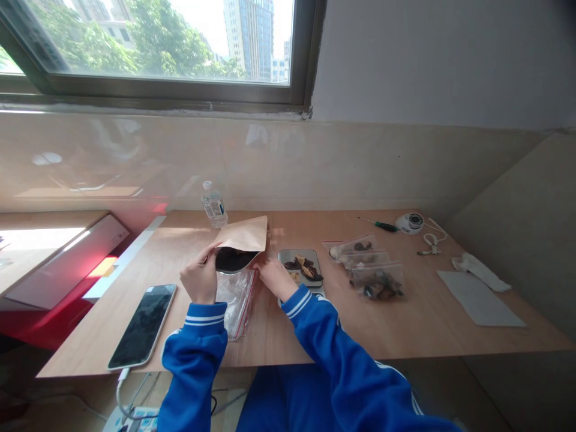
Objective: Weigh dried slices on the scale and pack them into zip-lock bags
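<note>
A brown kraft paper pouch (245, 233) is held up with its dark mouth facing me. My left hand (200, 279) is closed on the pouch's left edge. At the lower right corner of the mouth, my right hand (275, 277) pinches the other edge. Beneath the pouch lies a stack of clear zip bags (236, 306) with red seals. Just right of my right hand, dark and tan dried pieces (306, 268) rest on a small kitchen scale (288, 256). The pouch's contents are hidden in shadow.
Filled zip bags (378, 279) lie to the right. Behind them are a screwdriver (384, 226) and a white dome camera (410, 223). A water bottle (214, 206) stands at the back. A cabled phone (144, 327) lies left; a white sheet (479, 300) lies far right.
</note>
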Demonstrator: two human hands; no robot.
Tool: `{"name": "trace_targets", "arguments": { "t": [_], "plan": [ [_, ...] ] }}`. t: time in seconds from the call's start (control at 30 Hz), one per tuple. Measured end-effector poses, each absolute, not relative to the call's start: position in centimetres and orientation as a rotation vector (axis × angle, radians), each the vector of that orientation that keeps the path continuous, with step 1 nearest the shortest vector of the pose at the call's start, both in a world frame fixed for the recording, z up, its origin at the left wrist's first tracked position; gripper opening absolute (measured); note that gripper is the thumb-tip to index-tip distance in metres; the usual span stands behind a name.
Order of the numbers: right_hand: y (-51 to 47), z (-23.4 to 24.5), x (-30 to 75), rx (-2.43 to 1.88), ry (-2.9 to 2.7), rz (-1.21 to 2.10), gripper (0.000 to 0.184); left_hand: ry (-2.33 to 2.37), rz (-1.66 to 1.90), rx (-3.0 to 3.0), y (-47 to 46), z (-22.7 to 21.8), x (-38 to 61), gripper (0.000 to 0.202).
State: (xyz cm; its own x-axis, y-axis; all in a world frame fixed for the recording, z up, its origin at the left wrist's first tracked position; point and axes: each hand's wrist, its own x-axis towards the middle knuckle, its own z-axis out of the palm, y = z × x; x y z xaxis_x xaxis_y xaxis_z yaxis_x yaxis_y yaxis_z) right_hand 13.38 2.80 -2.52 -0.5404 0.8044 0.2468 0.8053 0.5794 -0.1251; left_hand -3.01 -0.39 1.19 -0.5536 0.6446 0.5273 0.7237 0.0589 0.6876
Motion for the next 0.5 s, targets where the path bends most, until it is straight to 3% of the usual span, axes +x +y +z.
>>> {"name": "trace_targets", "arguments": {
  "t": [0.2, 0.37, 0.5],
  "plan": [
    [4.4, 1.2, 16.8, -1.530, -2.497, -0.100, 0.026, -2.210, -1.538, -1.444, -0.5, 0.8, -2.8, 0.021],
    [4.8, -0.4, 17.7, -1.678, -2.508, -0.132, 0.023, -2.210, -1.505, -1.476, -0.6, 0.7, -2.8, 0.021],
    [3.3, -1.2, 17.4, -1.664, -2.535, -0.128, 0.032, -2.231, -1.473, -1.486, -0.6, 0.5, -2.8, 0.021]
  ]
}}
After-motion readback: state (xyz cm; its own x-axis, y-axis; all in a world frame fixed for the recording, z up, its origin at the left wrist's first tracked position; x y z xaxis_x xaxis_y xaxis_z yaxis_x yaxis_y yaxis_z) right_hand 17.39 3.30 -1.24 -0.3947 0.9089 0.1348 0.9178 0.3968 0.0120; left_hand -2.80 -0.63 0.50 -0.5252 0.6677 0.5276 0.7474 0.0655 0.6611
